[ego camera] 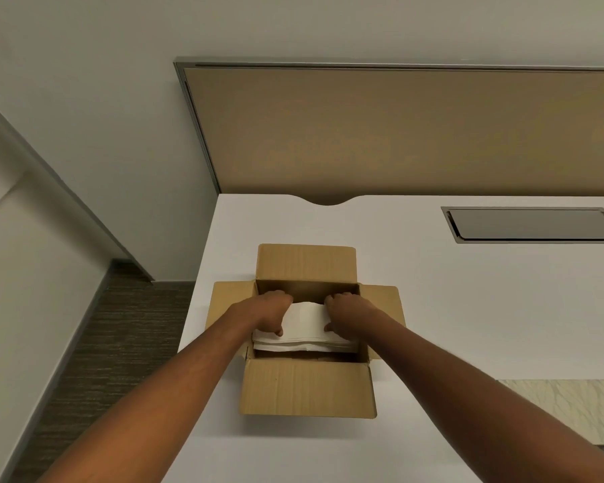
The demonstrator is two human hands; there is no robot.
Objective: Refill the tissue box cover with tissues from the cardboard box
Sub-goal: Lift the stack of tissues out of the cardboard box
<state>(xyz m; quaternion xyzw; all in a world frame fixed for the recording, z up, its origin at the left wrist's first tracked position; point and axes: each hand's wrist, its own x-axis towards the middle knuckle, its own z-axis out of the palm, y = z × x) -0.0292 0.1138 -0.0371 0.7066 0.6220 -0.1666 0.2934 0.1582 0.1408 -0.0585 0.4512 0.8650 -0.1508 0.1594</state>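
A brown cardboard box (pixel 307 388) stands open on the white desk, its four flaps folded outward. Inside lies a stack of white tissues (pixel 306 329), its near edge raised above the box rim. My left hand (pixel 271 310) grips the stack's left end, thumb on top and fingers curled over the far side. My right hand (pixel 346 312) grips the right end the same way. At the lower right edge lies a cream textured surface (pixel 572 409), possibly the tissue box cover, partly hidden by my right forearm.
The white desk (pixel 450 308) has a grey cable hatch (pixel 534 224) at the back right and a tan partition panel (pixel 398 134) behind it. The desk's left edge runs beside the box, with dark carpet (pixel 119 343) below.
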